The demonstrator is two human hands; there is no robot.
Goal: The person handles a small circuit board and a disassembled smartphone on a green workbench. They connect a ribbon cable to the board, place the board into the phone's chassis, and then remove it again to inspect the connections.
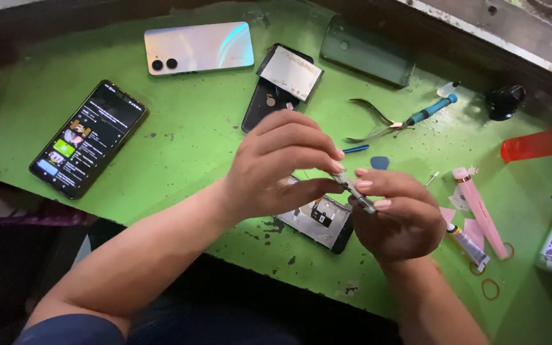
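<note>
While the left hand (276, 163) and right hand (397, 217) are pinching a thin metal strip (354, 191) above the opened phone (317, 220) — fingers closed tight — it is looking light and bendy, best held by its ends.

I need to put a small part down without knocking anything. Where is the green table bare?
Bare green table lies between the lit black phone, the pale phone lying face down and the left hand. Right of the right hand it is crowded: pink pen-shaped tool, small tube, rubber bands.
</note>
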